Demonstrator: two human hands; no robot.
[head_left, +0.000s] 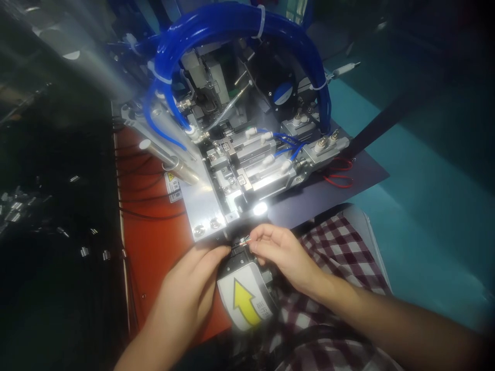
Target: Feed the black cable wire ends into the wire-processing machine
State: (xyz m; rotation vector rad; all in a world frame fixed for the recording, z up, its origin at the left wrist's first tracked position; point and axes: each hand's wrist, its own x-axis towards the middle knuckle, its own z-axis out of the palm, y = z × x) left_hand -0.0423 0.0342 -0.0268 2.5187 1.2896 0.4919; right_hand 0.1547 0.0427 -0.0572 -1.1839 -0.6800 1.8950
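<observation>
My left hand [189, 293] and my right hand [284, 255] meet at the front of a small metal machine [232, 175]. Both pinch a thin wire end [244, 241] with coloured strands, held just below the machine's silver plate [199, 206]. The fingers of both hands are closed on the wire. Below the hands sits a grey block with a white label and a yellow arrow [244, 304] that points up towards the machine. A bright spot of light [260, 208] shines just above the wire.
Blue air hoses [232, 26] arch over the machine. A brass cylinder [170, 159] juts out at its left. Red wires [340, 175] lie at its right. An orange surface [154, 242] lies left. Small metal parts [15, 208] scatter in the dark far left. Checked cloth [340, 252] covers my lap.
</observation>
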